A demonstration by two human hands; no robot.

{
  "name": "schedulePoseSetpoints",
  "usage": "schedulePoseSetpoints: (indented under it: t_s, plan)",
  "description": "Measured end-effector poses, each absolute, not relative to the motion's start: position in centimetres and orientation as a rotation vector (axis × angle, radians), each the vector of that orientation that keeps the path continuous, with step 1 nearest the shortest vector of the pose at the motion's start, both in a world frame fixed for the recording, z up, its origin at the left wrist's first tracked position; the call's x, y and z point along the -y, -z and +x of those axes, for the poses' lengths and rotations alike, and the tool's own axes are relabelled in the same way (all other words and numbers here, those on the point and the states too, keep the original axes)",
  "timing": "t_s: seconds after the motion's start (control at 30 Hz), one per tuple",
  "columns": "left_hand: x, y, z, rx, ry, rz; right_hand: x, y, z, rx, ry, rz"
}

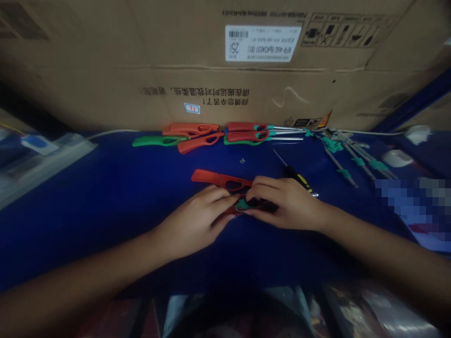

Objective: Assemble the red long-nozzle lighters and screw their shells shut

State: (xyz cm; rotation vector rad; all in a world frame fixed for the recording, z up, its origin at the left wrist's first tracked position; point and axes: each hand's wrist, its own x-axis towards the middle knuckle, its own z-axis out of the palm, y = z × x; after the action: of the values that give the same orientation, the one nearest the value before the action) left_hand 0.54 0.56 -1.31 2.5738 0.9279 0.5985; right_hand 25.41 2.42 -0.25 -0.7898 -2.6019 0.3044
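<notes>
In the middle of the blue tabletop, my left hand (pixel 197 219) is closed on an orange-red utility lighter handle (pixel 231 210), mostly hidden by the fingers. My right hand (pixel 291 202) pinches at the same handle's other end, beside a small green part (pixel 242 203). What dark piece lies under the right fingers I cannot make out. Just beyond both hands lies another orange-red handle shell (pixel 207 177), its far end behind the right fingers. A black and yellow screwdriver (pixel 298 177) rests past my right hand, shaft pointing away to the left.
Along the cardboard (pixel 123 94) at the back lie orange handles (pixel 190 128), a green handle (pixel 151 141) and red lighters (pixel 246 136) with metal tubes. Loose tubes with green parts (pixel 357 159) are piled at right. Tiny screws (pixel 242 161) lie mid-table.
</notes>
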Motion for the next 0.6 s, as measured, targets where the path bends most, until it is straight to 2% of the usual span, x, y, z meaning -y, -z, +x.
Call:
schedulePoseSetpoints:
  t_s: [0.13, 0.27, 0.5, 0.6]
  plan:
    - [-0.7, 1.3, 0.5, -0.926, -0.584, 2.597, -2.1, 0.6, 25.3, 2.744, -0.141, -0.63]
    - [-0.9, 1.1, 0.5, -0.934, -0.558, 2.611, -2.0, 1.0, 25.4, 2.751, -0.088, -0.653]
    - [-0.9, 0.8, 0.5, -0.919, -0.531, 2.57, -2.3, 0.2, 25.6, 2.539, -0.562, -0.778]
    - [-0.9, 0.7, 0.4, -0.919, -0.52, 2.561, -2.6, -0.4, 25.9, 2.481, -0.653, -0.829]
